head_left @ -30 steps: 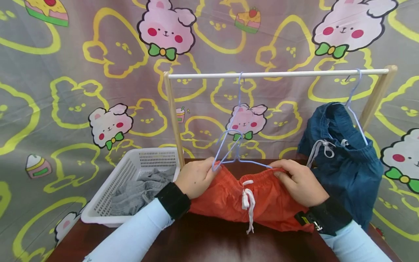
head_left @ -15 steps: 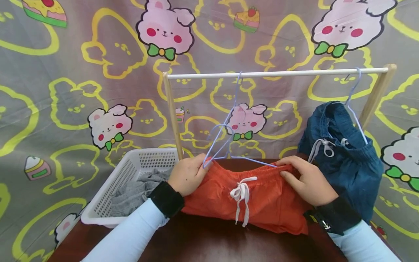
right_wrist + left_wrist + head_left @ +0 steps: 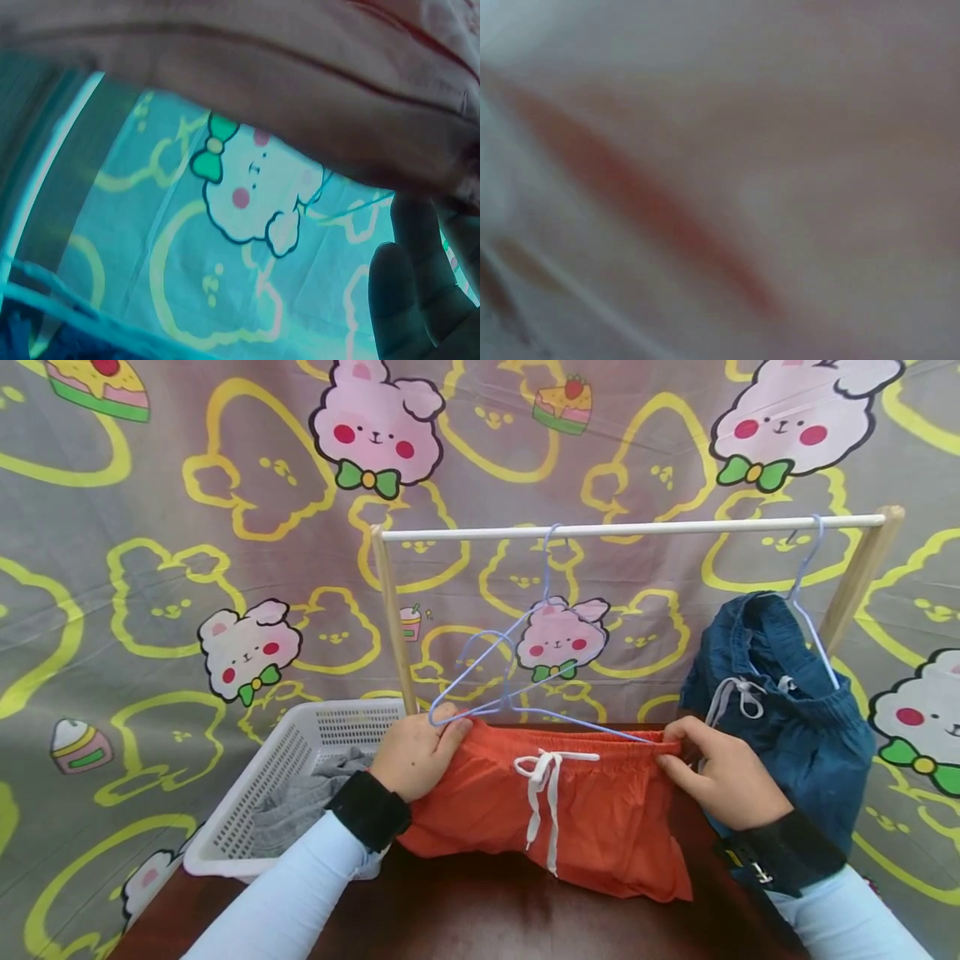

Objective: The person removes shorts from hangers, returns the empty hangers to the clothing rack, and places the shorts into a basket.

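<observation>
Compared with half a second ago, the left hand (image 3: 411,758) is sitting a little farther left and the right hand (image 3: 723,768) a little farther right, so the orange-red shorts (image 3: 585,802) are stretching wider between them. The waistband, which was dipping near its middle, is now running nearly straight, and the hook of the loose light-blue hanger (image 3: 506,700) is standing farther left. The left fingers are pinching the waistband's left end, thumb on the near side; the right fingers are pinching its right end, close to the hanger's tip. The shorts are showing a gathered elastic waist, soft creases and a white drawstring (image 3: 553,760) tied at the front with its ends dangling. They are hanging in front of the rack, over the brown bench (image 3: 480,910); whether the hem is touching it, I cannot tell. Their long axis is running left to right, sloping slightly down rightward, with the waistband facing the rack and the legs pointing toward the person. The loose hanger's hook is pointing up and curling left. A second hanger (image 3: 547,578) is hanging from the white rod (image 3: 630,530), blue shorts (image 3: 795,752) are hanging at the right, and a white basket (image 3: 363,720) is holding grey cloth (image 3: 300,806) at the left.
</observation>
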The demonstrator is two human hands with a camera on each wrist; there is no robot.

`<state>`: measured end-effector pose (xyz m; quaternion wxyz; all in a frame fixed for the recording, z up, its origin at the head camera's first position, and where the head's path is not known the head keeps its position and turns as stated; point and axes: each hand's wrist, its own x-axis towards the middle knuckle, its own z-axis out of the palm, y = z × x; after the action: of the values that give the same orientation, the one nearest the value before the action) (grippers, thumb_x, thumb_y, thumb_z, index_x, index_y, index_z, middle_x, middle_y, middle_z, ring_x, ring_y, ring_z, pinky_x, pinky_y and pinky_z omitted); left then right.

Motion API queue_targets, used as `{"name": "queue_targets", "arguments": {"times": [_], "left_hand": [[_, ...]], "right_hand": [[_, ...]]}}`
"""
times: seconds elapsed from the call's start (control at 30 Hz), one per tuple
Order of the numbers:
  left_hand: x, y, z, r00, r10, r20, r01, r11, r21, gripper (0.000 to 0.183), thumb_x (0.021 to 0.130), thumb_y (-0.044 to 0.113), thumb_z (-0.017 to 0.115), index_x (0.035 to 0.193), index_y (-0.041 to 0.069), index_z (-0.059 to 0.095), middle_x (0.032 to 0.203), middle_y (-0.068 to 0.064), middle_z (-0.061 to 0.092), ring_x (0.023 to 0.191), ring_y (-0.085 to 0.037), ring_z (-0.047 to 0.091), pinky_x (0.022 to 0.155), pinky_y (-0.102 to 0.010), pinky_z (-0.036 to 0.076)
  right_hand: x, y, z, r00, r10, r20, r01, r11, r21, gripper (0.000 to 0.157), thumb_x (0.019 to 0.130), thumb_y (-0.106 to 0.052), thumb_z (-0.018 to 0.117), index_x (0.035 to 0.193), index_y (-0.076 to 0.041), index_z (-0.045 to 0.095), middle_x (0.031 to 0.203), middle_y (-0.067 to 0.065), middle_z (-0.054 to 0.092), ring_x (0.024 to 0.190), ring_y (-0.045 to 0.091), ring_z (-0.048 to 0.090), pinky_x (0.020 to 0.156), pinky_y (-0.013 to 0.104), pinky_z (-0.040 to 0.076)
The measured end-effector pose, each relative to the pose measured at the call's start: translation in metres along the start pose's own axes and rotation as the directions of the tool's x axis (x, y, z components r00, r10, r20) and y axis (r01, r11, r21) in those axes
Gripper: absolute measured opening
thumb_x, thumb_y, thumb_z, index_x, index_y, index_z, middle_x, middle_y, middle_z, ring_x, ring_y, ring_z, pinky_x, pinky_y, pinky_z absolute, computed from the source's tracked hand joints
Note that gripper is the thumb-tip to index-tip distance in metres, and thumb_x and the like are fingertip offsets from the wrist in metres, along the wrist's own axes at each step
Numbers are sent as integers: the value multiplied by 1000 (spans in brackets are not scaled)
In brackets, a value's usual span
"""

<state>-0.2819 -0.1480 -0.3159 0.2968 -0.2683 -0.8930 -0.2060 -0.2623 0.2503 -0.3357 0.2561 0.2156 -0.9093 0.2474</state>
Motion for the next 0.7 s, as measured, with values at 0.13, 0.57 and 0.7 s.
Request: {"name": "queue_targets", "arguments": {"times": [0.13,0.57,0.7], "left_hand": [[0,-3,-1,1000,-19,2,19,1000,15,26,106,36,52,109,13,64,65,2,55,66,-21,59,62,-37,46],[1,-10,-4,998,-65,-5,65,998,-10,35,107,38,49,119,10,67,91,-8,71,82,-25,68,77,-44,55],[0,-9,-4,996,-94,-3,94,996,-7,34,107,37,50,114,11,71,78,-6,67,76,-24,66,70,-42,53]], "right_hand": [[-1,2,-1,1000,2,0,-2,999,-38,21,90,-19,77,100,-18,59,81,-4,61,70,13,54,55,28,45],[-7,8,5,999,36,-1,-36,999,29,13,89,-28,80,95,-22,69,77,-8,62,67,14,52,54,27,44],[-9,6,9,999,-34,-23,35,999,17,15,87,-19,82,97,-24,73,84,-10,64,71,12,53,57,26,46]]}}
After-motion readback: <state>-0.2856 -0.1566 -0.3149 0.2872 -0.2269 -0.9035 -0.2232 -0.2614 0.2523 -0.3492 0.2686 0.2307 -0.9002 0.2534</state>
